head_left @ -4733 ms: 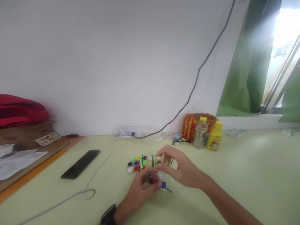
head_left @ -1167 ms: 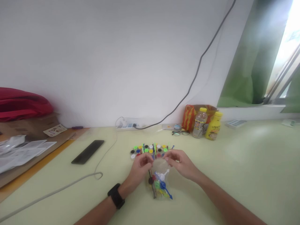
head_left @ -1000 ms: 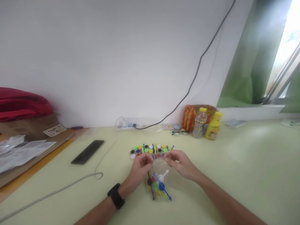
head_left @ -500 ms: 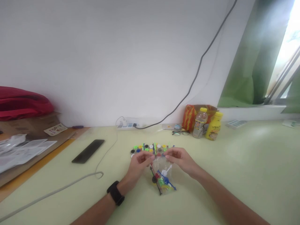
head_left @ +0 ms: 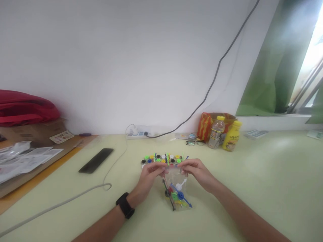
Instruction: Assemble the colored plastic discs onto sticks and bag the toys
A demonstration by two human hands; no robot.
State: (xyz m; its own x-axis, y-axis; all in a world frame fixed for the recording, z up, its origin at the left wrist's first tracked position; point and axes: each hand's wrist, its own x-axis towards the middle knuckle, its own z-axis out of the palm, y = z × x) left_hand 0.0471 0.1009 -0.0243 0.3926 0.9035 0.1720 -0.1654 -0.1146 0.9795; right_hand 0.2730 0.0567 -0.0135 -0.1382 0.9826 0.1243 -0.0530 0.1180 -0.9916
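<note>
Head camera: both hands now meet at the top edge of a clear plastic bag (head_left: 174, 173), where 4.7 seconds ago the left hand (head_left: 151, 173) was low among the small coloured parts and the right hand (head_left: 199, 171) was arched above them. Compared with about a second ago, the bag's lower end sits a little farther from the person, and its top edge, which sagged in a curve, is now drawn nearly straight. The left thumb and fingertips pinch one end of that edge; the right thumb and fingertips pinch the other, with a narrow span of film between.

The bag is over the near middle of the pale table (head_left: 252, 185), in front of the coloured discs (head_left: 158, 160). Whether its bottom touches the surface cannot be told. Its film is see-through, wrinkled and slightly shiny. Inside, bunched in the lower half, are a black arrow (head_left: 167, 193) slanting along the left side, a blue arrow (head_left: 180, 195) pointing to the lower right corner, a white arrow (head_left: 179, 187) aimed up and right, and red, green and yellow pieces partly overlapped.
</note>
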